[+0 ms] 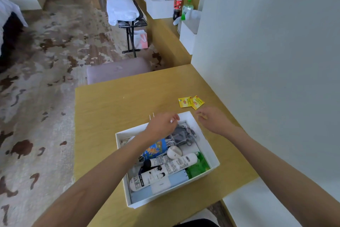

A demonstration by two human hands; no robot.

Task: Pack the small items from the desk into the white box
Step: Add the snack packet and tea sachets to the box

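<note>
The white box (211, 155) stands on the yellow wooden desk (117, 109). It holds white tubes, a blue printed packet, a green packet, a grey pouch with cables and a pale blue flat pack. My left hand (161, 125) hovers over the box's far edge with its fingers curled around thin white sticks (151, 115), whose ends poke out on both sides. My right hand (214, 120) is just past the box's far right corner, fingers loosely apart and holding nothing. Two yellow tea-bag sachets (190, 102) lie on the desk just beyond it.
A white wall (276, 61) borders the desk on the right. A grey padded stool (117, 69) stands at the desk's far edge. Further back, a counter carries white boxes and two drink bottles (182, 6). A white surface (257, 201) adjoins the desk at the near right.
</note>
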